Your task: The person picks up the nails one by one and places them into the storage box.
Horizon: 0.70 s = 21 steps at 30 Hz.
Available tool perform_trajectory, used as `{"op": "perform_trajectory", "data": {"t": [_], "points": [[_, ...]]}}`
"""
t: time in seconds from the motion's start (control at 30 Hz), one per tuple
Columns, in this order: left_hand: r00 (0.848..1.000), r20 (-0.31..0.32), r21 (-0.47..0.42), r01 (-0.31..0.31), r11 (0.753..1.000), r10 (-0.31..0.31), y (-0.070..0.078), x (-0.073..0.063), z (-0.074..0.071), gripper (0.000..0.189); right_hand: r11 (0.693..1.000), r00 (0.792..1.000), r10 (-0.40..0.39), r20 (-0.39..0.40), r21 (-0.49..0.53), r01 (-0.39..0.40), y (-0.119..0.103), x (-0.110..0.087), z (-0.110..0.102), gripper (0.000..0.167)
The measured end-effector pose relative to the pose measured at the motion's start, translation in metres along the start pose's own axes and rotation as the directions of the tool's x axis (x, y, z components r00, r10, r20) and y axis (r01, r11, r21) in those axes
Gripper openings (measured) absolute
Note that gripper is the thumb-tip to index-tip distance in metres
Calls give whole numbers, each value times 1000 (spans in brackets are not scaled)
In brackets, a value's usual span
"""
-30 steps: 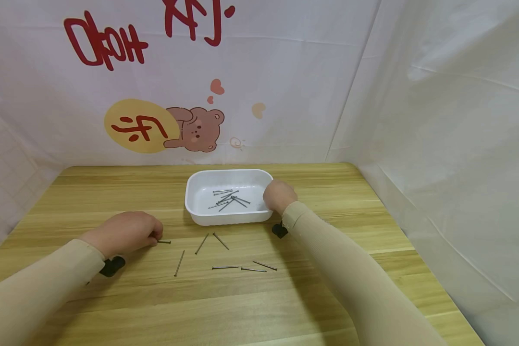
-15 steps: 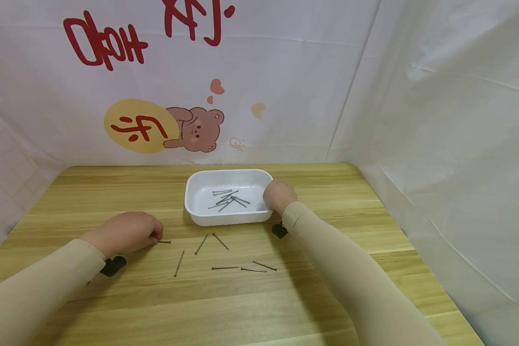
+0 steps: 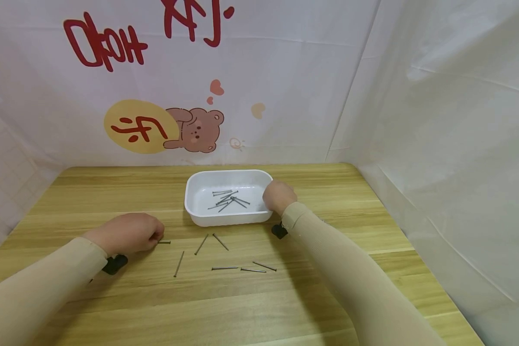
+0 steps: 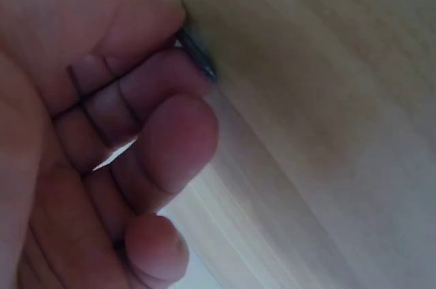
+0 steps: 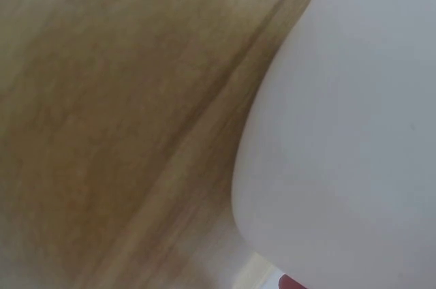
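Note:
Thumb and index finger of my left hand [image 3: 127,234] pinch a nail [image 4: 199,56] low over the table, left of the tray. Its head end [image 3: 165,242] pokes out to the right of the fingers in the head view. My right hand [image 3: 279,196] grips the right end of a white plastic tray [image 3: 229,220]; the fingers are mostly hidden. That tray's smooth outer wall [image 5: 340,146] fills much of the right wrist view. Several steel nails [image 3: 228,198] lie in a loose heap inside it.
In front of the tray several more nails are scattered on the wood-grain table [image 3: 164,307], among them a slanted nail [image 3: 179,264] and a nearly level nail [image 3: 225,268]. A white printed curtain [image 3: 277,81] hangs behind the table, and another white sheet [image 3: 458,144] on the right.

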State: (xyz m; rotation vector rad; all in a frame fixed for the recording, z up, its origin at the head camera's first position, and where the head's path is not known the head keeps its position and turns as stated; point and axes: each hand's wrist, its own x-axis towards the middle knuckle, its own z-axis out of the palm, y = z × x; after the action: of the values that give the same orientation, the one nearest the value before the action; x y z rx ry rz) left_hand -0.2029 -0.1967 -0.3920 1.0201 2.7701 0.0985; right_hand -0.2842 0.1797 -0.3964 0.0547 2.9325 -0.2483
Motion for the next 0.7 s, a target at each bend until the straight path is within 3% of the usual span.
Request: {"op": "perform_trajectory", "data": {"t": [0.43,0.7], "points": [[1000,13,-22,8,1000,-8,-3,-1,1,30,1000,1000,-18,-8,-17,18,0,-1,0,22],[1000,-7,-17,19,1000,-19,-3,0,-9,24,1000,1000,-16,-5,-14,16,-1,-5,-3,25]]}}
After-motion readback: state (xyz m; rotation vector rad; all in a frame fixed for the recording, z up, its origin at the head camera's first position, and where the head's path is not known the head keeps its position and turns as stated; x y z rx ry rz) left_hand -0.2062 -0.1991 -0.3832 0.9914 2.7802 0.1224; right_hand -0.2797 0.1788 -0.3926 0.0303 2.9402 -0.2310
